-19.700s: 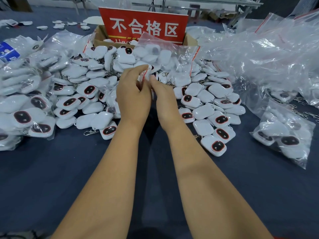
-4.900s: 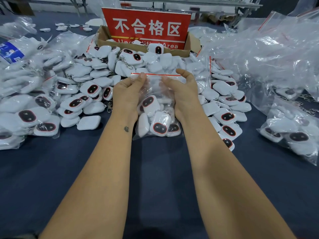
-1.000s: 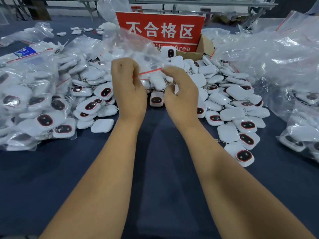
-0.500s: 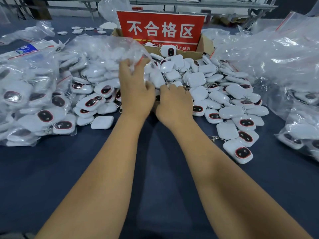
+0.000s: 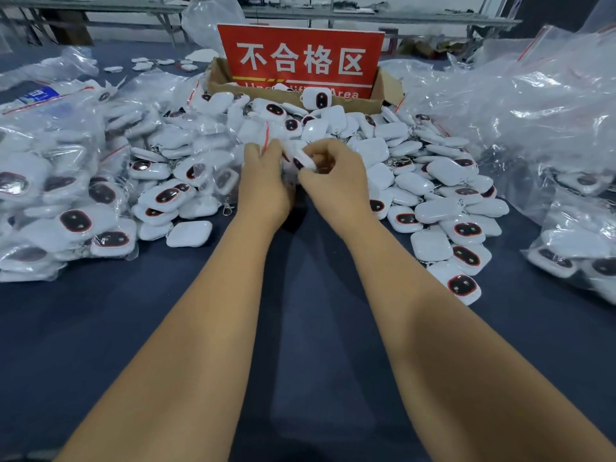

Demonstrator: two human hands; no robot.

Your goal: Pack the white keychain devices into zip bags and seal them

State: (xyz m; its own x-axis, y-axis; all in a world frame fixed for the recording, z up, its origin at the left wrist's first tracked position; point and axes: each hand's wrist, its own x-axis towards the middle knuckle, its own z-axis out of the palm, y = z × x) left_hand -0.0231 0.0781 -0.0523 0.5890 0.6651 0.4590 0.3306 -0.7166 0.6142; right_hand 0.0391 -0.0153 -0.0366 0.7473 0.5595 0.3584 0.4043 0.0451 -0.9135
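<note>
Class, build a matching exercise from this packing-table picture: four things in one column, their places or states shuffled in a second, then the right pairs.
Things
1. red sign
2. left hand
3. right hand
4. packed bags

Places or states
A. piled at the table's left edge
B. grips a white keychain device
C. stands at the cardboard box
D. holds a zip bag by its red-striped edge

Pairs: 1-C, 2-D, 3-B, 4-A
</note>
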